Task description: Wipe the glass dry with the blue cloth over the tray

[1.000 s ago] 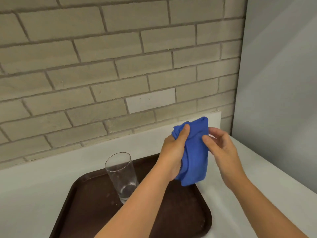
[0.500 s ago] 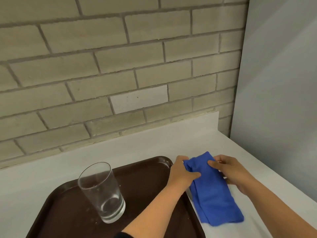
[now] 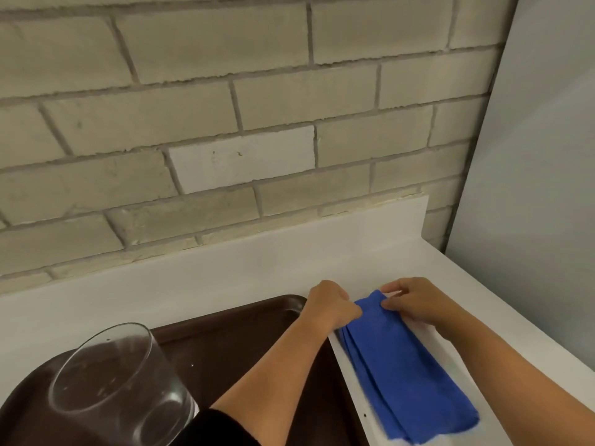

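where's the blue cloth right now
The blue cloth lies on the white counter right of the tray, both hands pinching its far end.

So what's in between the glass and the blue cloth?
The left forearm crosses over the brown tray there. Nothing else sits between the glass and the blue cloth in the head view.

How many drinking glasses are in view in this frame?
1. The glass stands upright on the brown tray, at lower left, apart from both hands. Nothing in view looks able to hide another.
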A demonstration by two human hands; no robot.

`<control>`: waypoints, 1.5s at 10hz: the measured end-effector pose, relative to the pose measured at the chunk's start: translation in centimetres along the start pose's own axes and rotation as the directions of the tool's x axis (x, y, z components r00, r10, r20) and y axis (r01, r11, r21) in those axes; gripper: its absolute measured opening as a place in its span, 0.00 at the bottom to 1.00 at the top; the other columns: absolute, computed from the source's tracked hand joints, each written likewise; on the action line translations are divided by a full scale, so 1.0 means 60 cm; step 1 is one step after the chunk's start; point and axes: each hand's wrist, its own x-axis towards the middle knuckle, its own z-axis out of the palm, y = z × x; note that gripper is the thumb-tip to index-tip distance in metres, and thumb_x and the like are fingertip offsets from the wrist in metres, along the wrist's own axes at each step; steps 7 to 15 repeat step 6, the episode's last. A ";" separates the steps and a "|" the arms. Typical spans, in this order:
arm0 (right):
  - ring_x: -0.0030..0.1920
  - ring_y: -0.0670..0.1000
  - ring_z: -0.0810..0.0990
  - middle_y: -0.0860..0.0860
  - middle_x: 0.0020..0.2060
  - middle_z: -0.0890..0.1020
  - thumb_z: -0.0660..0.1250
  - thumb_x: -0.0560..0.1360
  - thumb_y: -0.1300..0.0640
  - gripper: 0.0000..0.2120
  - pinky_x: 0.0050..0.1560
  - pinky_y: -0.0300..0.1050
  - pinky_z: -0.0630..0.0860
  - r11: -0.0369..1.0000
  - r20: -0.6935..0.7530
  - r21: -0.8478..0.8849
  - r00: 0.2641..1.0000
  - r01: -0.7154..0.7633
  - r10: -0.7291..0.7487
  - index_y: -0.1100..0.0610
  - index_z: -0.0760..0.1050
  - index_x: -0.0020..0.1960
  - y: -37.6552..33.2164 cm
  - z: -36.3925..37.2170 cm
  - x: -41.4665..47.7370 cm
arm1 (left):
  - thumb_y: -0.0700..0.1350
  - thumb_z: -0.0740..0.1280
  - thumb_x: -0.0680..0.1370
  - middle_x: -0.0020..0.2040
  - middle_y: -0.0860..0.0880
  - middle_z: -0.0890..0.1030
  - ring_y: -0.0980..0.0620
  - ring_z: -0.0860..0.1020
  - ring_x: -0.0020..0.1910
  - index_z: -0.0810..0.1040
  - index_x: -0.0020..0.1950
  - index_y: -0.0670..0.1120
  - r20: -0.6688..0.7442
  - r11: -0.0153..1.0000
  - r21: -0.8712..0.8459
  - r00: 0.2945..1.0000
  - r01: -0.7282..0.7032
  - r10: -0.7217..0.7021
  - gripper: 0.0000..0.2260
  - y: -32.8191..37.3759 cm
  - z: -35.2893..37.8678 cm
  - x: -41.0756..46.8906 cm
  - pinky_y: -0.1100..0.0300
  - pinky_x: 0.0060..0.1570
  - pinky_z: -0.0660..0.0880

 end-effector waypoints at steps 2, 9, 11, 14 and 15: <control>0.37 0.44 0.74 0.48 0.36 0.78 0.66 0.72 0.59 0.04 0.34 0.35 0.68 0.999 0.005 0.004 0.999 0.049 -0.049 0.57 0.78 0.40 -0.004 0.004 0.024 | 0.38 0.69 0.72 0.41 0.45 0.80 0.53 0.76 0.37 0.82 0.43 0.40 -0.048 0.999 -0.038 0.999 -0.027 0.025 0.03 -0.009 -0.008 0.011 0.68 0.30 0.70; 0.47 0.51 0.76 0.47 0.43 0.77 0.63 0.72 0.51 0.07 0.52 0.48 0.70 0.962 -0.255 -0.271 0.962 0.027 -0.099 0.47 0.73 0.50 0.023 0.043 0.033 | 0.31 0.62 0.74 0.58 0.44 0.70 0.46 0.70 0.54 0.71 0.55 0.43 -0.254 0.908 0.398 0.935 -0.131 0.246 0.13 -0.006 0.021 -0.002 0.55 0.51 0.74; 0.47 0.51 0.76 0.47 0.43 0.77 0.63 0.72 0.51 0.07 0.52 0.48 0.70 0.962 -0.255 -0.271 0.962 0.027 -0.099 0.47 0.73 0.50 0.023 0.043 0.033 | 0.31 0.62 0.74 0.58 0.44 0.70 0.46 0.70 0.54 0.71 0.55 0.43 -0.254 0.908 0.398 0.935 -0.131 0.246 0.13 -0.006 0.021 -0.002 0.55 0.51 0.74; 0.47 0.51 0.76 0.47 0.43 0.77 0.63 0.72 0.51 0.07 0.52 0.48 0.70 0.962 -0.255 -0.271 0.962 0.027 -0.099 0.47 0.73 0.50 0.023 0.043 0.033 | 0.31 0.62 0.74 0.58 0.44 0.70 0.46 0.70 0.54 0.71 0.55 0.43 -0.254 0.908 0.398 0.935 -0.131 0.246 0.13 -0.006 0.021 -0.002 0.55 0.51 0.74; 0.47 0.51 0.76 0.47 0.43 0.77 0.63 0.72 0.51 0.07 0.52 0.48 0.70 0.962 -0.255 -0.271 0.962 0.027 -0.099 0.47 0.73 0.50 0.023 0.043 0.033 | 0.31 0.62 0.74 0.58 0.44 0.70 0.46 0.70 0.54 0.71 0.55 0.43 -0.254 0.908 0.398 0.935 -0.131 0.246 0.13 -0.006 0.021 -0.002 0.55 0.51 0.74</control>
